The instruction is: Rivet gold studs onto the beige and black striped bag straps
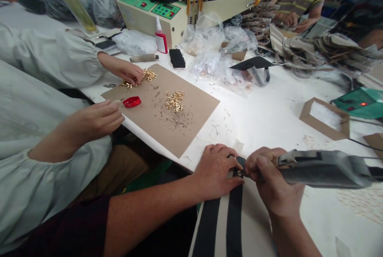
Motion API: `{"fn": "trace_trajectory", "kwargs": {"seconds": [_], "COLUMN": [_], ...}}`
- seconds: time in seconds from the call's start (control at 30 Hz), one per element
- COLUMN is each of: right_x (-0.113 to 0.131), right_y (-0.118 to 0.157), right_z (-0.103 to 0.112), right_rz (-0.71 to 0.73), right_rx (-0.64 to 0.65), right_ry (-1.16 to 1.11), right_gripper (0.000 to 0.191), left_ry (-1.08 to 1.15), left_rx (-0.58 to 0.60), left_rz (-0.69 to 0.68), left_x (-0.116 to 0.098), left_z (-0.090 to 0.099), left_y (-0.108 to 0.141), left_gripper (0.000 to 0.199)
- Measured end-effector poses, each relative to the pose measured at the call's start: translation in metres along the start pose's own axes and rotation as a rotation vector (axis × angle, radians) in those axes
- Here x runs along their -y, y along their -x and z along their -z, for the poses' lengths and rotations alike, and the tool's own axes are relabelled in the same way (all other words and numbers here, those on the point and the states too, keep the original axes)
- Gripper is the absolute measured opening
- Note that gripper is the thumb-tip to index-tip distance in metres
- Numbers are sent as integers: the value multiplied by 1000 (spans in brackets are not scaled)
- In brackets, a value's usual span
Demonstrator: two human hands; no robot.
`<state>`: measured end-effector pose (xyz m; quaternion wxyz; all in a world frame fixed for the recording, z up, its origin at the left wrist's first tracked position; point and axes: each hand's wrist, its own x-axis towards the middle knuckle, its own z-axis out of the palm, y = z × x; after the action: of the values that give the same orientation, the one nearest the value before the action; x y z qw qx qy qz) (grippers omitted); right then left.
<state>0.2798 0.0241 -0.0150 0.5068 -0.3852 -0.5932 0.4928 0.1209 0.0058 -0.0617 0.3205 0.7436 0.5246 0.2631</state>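
My right hand [272, 177] is wrapped round the front of a long dark grey power tool [326, 169], whose body points off to the right. The tool's tip meets the far end of a black strip [235, 209] on a beige board [254, 225]. My left hand [217, 171] lies on that end, its fingers spread and thumb across the strip, beside the tip. A second black strip [208, 225] runs parallel on the left. What sits under my left palm is hidden.
At left, a co-worker's hands [92, 123] are by brown cardboard [191, 129] with gold rings [175, 101] and a red object [132, 102]. A red bottle [161, 40], machine [149, 10], plastic bags [212, 61] and open box [324, 119] lie beyond. Another person sits at the back right.
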Motion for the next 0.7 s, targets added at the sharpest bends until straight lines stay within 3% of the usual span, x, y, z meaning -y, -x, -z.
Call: {"fn": "trace_trajectory", "kwargs": {"seconds": [0.23,0.5,0.57,0.7], "right_x": [-5,-1,12,46], "right_y": [-3,-7,-1,35], "right_z": [3,1,5,35], "right_rz": [-45,-18,-29,-36], "right_rx": [22,0,-91,-464], "right_ry": [-26,19,-36,-89], "right_gripper": [20,27,27,36], "left_ry": [1,-58,-71,-96], "left_rx": [6,6,3,-19], "left_rz": [3,-12,-2,-26], "left_x": [2,-1,-3,-5], "left_z": [-1,0,1,1], "left_y": [-1,-1,-1,1], "left_gripper": [29,28,28,28]}}
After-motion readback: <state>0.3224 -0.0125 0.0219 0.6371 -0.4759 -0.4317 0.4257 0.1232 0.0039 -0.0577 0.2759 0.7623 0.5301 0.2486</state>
